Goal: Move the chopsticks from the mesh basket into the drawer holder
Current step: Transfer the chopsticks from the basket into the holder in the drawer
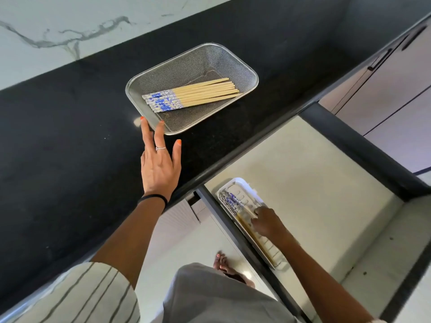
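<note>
A metal mesh basket (235, 64) sits on the black counter. Several wooden chopsticks (200, 93) with blue-and-white patterned ends lie side by side in it. My left hand (161, 164) is flat on the counter, fingers apart, with two fingertips touching the basket's near corner. Below, in the open drawer, a white slotted holder (238, 186) lies along the left side with several chopsticks (233, 202) in it. My right hand (265, 221) is down in the holder, fingers closed on chopsticks there.
The black counter (70, 136) runs to a marble wall behind. The open drawer (314, 183) has a pale floor and dark rims. Cabinet fronts with dark handles (380, 59) are at right. My bare foot (221, 263) is on the floor below.
</note>
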Motion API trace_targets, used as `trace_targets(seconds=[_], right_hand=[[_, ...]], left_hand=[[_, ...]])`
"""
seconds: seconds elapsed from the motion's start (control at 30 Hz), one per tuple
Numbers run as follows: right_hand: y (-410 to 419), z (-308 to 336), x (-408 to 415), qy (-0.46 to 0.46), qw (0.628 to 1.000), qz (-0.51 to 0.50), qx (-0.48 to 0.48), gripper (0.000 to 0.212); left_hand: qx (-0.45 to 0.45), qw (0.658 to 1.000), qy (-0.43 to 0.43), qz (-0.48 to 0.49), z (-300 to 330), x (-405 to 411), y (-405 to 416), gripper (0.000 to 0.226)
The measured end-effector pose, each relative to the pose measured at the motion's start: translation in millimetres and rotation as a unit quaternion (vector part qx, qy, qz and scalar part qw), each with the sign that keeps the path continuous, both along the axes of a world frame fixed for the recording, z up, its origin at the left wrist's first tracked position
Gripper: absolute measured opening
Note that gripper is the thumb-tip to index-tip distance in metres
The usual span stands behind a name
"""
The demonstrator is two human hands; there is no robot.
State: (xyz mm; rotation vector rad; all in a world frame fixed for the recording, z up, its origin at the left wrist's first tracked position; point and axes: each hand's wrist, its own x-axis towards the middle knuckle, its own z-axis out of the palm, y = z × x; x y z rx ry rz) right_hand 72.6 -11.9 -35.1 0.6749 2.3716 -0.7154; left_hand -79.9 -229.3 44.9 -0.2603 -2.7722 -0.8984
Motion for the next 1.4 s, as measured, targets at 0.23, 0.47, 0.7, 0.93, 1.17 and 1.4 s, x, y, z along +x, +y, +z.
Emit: trace_targets(seconds=[0.23,0.47,0.7,0.93,1.17,1.4], right_hand=[[-13,-23,13,0.072,0.996,-0.047,0.033,0.024],[-10,-28,21,0.119,0.989,-0.077,0.043,0.027],[-12,-30,24,0.121,0.988,-0.075,0.061,0.025],[-13,-29,28,0.133,0.984,-0.102,0.060,0.033],[-18,-27,30,0.126,0.982,-0.061,0.129,0.026],[-17,-29,35,0.150,0.981,-0.079,0.089,0.030]], left_hand=[[0.002,1.000,-0.008,0.001,1,-2,0,0.056],[0.008,1.000,-0.008,-0.006,2,-1,0,0.056],[0.009,1.000,-0.012,-0.007,2,-1,0,0.056],[0.012,1.000,-0.017,-0.008,4,-1,-1,0.057],[0.020,1.000,-0.017,-0.011,4,-1,-1,0.054],[0.037,0.999,-0.016,-0.009,4,-1,-3,0.052]])
